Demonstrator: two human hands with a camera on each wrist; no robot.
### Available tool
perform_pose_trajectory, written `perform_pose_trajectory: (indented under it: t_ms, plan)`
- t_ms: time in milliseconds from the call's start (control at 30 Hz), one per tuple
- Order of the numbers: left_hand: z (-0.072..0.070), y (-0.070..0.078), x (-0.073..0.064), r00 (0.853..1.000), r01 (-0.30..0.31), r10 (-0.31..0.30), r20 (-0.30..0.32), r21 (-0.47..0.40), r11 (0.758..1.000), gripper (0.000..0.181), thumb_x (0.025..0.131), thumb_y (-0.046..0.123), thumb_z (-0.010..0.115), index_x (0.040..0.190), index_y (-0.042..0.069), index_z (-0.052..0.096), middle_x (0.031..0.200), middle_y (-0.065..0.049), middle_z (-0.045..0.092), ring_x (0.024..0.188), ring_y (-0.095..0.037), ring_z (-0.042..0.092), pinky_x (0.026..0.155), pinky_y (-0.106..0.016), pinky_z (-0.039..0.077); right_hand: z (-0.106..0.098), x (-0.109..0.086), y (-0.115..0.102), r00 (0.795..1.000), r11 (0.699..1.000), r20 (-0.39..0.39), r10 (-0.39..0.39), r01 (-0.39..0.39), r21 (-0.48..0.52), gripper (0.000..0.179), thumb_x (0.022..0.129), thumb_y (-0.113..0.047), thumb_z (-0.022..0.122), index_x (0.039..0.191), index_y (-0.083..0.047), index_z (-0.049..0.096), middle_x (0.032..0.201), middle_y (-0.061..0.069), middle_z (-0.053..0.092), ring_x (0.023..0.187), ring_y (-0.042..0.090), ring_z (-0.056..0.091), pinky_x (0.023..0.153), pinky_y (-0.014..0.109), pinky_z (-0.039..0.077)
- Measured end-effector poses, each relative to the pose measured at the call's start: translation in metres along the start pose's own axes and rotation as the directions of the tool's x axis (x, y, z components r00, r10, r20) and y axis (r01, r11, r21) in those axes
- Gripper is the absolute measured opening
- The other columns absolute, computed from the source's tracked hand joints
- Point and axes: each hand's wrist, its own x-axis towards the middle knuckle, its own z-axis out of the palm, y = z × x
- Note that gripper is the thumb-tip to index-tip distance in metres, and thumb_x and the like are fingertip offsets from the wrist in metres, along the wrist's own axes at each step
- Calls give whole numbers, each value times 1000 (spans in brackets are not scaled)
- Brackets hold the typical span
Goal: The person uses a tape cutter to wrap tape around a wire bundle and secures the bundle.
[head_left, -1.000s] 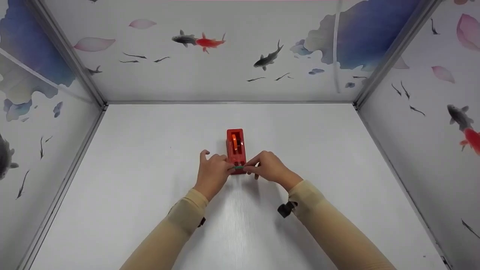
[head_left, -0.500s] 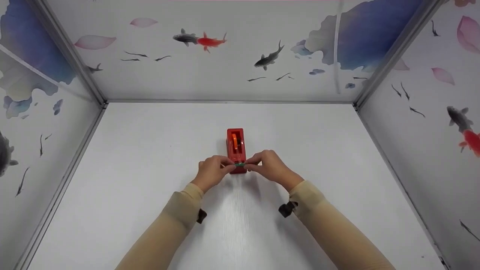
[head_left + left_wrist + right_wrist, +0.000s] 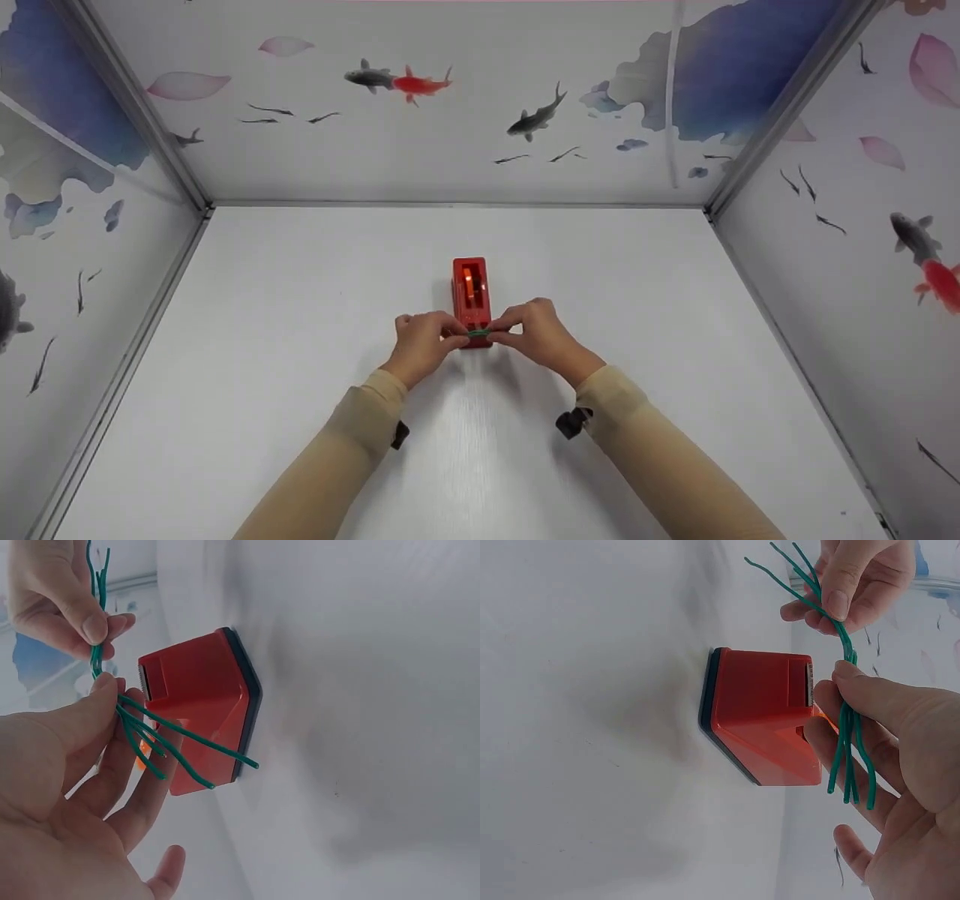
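Observation:
A bundle of several green wires (image 3: 184, 741) stretches between the two hands over the front of a red tape dispenser (image 3: 484, 309). My left hand (image 3: 421, 343) pinches the bundle between thumb and fingers on the left. On the right, my right hand (image 3: 546, 335) pinches it a short way along, with thumb and fingertips. Loose wire ends fan out past both grips, plainly seen in the right wrist view, where the green wires (image 3: 847, 757) hang over the palm. The stretch between the hands lies close together. Fingertips hide the pinched parts.
An orange tape roll (image 3: 469, 285) sits inside the dispenser, whose toothed cutting edge (image 3: 808, 684) faces the hands. The dispenser stands on a white tabletop (image 3: 300, 262). Printed panels with fish and petals enclose the left, back and right sides.
The left hand's raised finger has folded in, and that hand now pinches the wires with thumb and fingers from the side. The right hand has hardly moved. The dispenser stays in place.

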Motion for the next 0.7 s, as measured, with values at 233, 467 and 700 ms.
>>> perform_pose_trajectory:
  t_ms: [233, 467, 700]
  plan:
    - [2, 1, -2, 998, -50, 53, -24, 98, 994, 9, 92, 23, 79, 99, 17, 79, 93, 4, 76, 94, -15, 68, 115, -61, 17, 3, -2, -1, 1000, 999, -10, 19, -19, -38, 14, 89, -20, 83, 103, -20, 85, 92, -7, 81, 88, 9, 73, 103, 49, 35]
    - [4, 4, 0, 993, -97, 110, -44, 234, 967, 9, 89, 25, 81, 97, 20, 82, 92, 7, 75, 94, -14, 67, 117, -62, 18, 4, -4, -1, 999, 999, -43, -4, 1, -54, 14, 88, -19, 84, 102, -19, 85, 92, -6, 81, 91, 10, 75, 114, 58, 30]
    - [4, 5, -1, 966, -197, 250, -67, 435, 878, 11, 83, 24, 87, 92, 21, 82, 95, 6, 77, 96, -16, 68, 115, -61, 25, 4, -5, -2, 998, 997, -55, -39, 35, -69, 15, 86, -16, 85, 101, -19, 85, 91, -6, 81, 89, 9, 75, 112, 59, 30]
